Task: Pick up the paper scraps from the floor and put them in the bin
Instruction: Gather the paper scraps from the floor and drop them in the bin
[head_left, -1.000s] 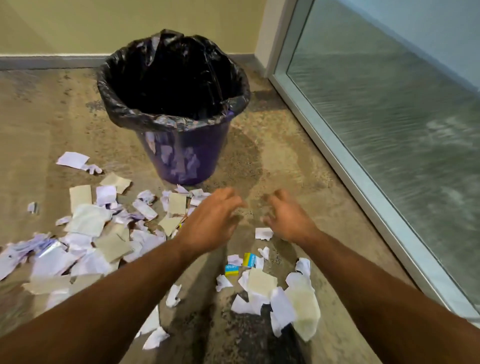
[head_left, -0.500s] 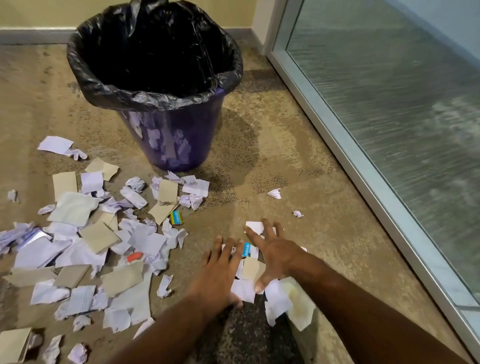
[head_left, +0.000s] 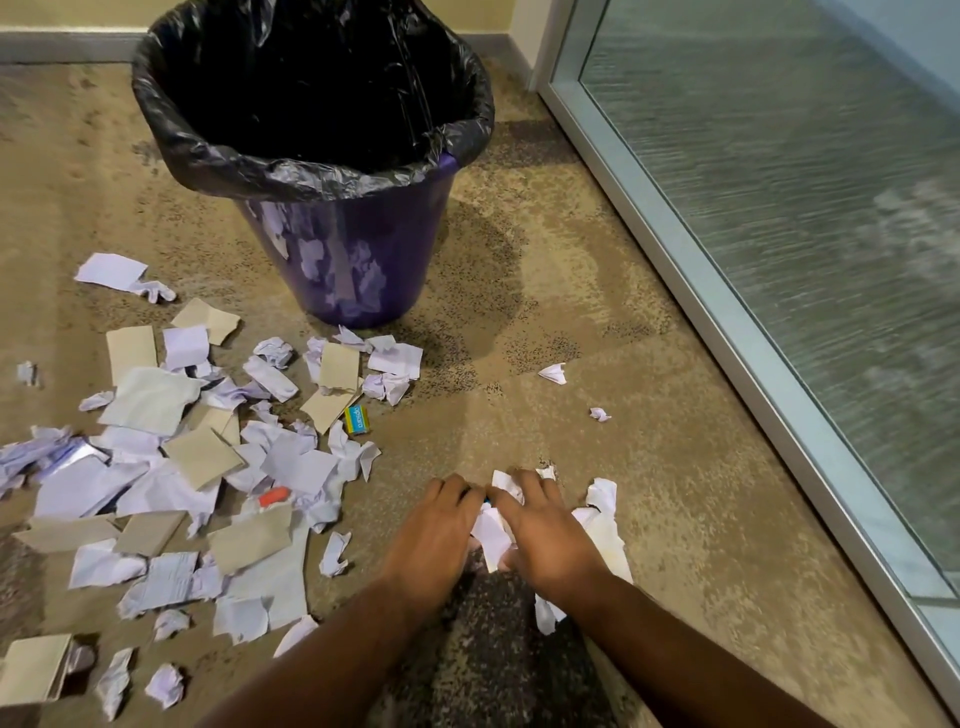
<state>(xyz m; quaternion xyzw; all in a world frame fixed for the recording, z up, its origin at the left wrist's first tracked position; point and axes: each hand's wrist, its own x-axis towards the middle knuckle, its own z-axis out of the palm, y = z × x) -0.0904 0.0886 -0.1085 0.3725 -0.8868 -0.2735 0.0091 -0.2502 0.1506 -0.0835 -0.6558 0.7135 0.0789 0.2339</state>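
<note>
A purple bin (head_left: 358, 260) lined with a black bag (head_left: 311, 171) stands on the floor at the top middle. Both my hands are down on a small heap of white paper scraps (head_left: 602, 525) in front of me. My left hand (head_left: 434, 535) and my right hand (head_left: 545, 535) press in from either side, fingers curled over the scraps, with white paper bunched between them. A big spread of white and tan scraps (head_left: 171, 467) lies to the left. Two tiny scraps, one (head_left: 553, 373) and another (head_left: 599, 414), lie apart toward the right.
A glass door with a metal frame (head_left: 727, 332) runs along the right. The wall's skirting (head_left: 62, 47) is behind the bin. A small blue and yellow wrapper (head_left: 357, 419) and a red bit (head_left: 274, 496) lie among the scraps. A dark patch of floor (head_left: 483, 665) lies between my arms.
My hands dropped from in front of the bin to the small heap, then drew together, fingers curling and bunching the scraps between them.
</note>
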